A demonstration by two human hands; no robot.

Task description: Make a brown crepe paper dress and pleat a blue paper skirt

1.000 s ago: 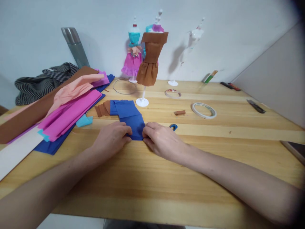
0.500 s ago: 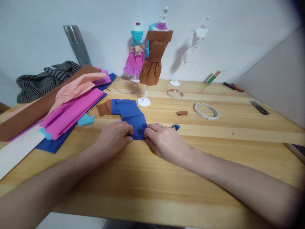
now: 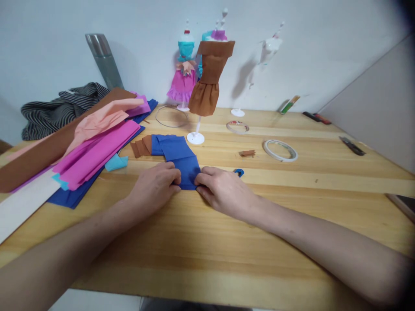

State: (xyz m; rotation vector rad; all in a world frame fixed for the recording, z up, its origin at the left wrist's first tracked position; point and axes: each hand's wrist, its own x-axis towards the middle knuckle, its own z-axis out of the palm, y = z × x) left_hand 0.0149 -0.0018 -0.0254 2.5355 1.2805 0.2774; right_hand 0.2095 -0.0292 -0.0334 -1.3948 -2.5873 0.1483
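Note:
A strip of blue crepe paper [image 3: 185,166] lies on the wooden table, its near edge folded over in a narrow band. My left hand [image 3: 158,181] pinches the near left corner of that strip. At the near right corner my right hand [image 3: 223,185] has its thumb and fingers closed on the same paper. Pleated folds show at the strip's far end, beside some pleated brown paper [image 3: 141,147]. Just right of my right hand, a small blue loop [image 3: 239,172], perhaps a scissor handle, is partly hidden.
Dress forms stand at the back, one in a brown paper dress [image 3: 210,77]. Folded coloured papers [image 3: 100,151] and a striped cloth [image 3: 61,110] are piled on the left, with a flask [image 3: 105,60] behind. Tape rolls [image 3: 280,150] and a cutter [image 3: 352,146] lie right.
The view has shifted slightly, so everything sits a little further right in the picture. Both hands keep their hold on the blue paper, with only slight movement of the fingers.

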